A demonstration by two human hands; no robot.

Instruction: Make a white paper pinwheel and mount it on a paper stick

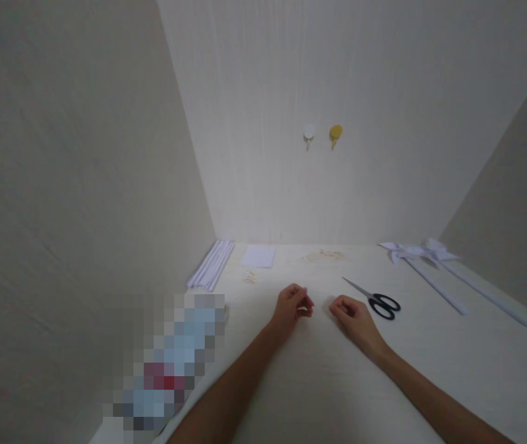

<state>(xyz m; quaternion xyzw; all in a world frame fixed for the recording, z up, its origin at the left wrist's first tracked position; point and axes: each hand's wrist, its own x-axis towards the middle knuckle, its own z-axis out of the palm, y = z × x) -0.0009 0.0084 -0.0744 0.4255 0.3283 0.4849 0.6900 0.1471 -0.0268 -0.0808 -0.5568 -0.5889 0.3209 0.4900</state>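
My left hand (292,306) rests on the white table (319,382) with its fingers curled in; I cannot make out anything inside them. My right hand (350,312) lies a short way to its right, fingers also curled loosely, nothing visible in them. Black-handled scissors (374,298) lie just right of my right hand, blades pointing to the far left. A small white paper sheet (258,256) lies beyond my left hand. A bundle of white paper sticks (211,265) lies at the far left by the wall.
Two white paper pinwheels on long sticks (430,265) lie at the far right. Small pale pins (250,278) sit near the sheet. A white hook (309,134) and a yellow hook (336,133) hang on the back wall. A blurred-out patch (171,364) covers the near left.
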